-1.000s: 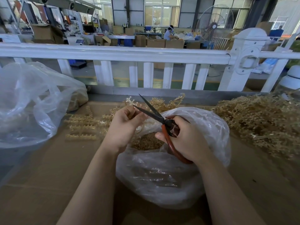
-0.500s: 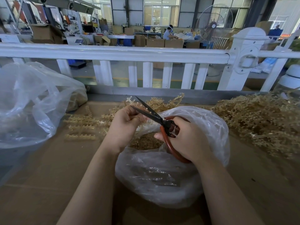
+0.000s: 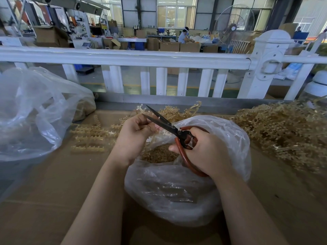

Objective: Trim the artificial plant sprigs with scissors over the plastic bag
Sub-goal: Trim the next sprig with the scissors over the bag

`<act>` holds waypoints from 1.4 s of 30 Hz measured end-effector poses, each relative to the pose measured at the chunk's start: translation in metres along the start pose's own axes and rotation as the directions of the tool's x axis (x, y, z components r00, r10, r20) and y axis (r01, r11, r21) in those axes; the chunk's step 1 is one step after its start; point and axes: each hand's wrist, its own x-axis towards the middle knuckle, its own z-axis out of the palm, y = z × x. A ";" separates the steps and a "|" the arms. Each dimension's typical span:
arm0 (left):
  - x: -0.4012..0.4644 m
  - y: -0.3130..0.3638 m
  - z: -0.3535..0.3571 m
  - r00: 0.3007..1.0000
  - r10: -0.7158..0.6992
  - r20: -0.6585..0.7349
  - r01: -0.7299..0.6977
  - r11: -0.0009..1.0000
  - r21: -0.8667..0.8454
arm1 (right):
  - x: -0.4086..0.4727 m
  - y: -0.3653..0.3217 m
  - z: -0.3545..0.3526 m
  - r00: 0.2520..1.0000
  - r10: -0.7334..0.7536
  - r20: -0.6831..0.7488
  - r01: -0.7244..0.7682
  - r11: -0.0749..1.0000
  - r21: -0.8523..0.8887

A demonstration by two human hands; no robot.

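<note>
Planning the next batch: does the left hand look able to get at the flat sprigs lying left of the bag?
Probably yes: the flat sprigs lie uncovered beside the left hand, but it holds a sprig now.

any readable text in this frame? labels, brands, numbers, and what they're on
None legible.
Scissors: no marking shows on the blades or red handles.
Plastic bag: clear, unprinted.
Cardboard boxes in the background: any print is too small and blurred to read.
</note>
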 end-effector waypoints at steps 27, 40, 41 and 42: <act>0.000 0.001 0.003 0.998 -0.014 0.068 0.011 0.999 0.046 | 0.001 0.000 0.001 0.999 -0.002 0.054 -0.003 0.996 0.087; -0.002 0.000 0.004 0.993 -0.043 0.105 0.046 0.999 -0.021 | 0.001 0.000 0.000 0.999 0.018 0.034 -0.020 0.999 0.039; -0.002 0.001 0.004 0.992 -0.052 0.112 0.058 0.997 -0.048 | 0.001 0.000 0.000 0.999 0.017 0.029 -0.018 0.999 0.040; -0.002 0.001 0.004 0.992 -0.057 0.112 0.066 0.995 -0.070 | 0.000 0.000 -0.001 1.000 0.017 0.024 -0.018 0.999 0.042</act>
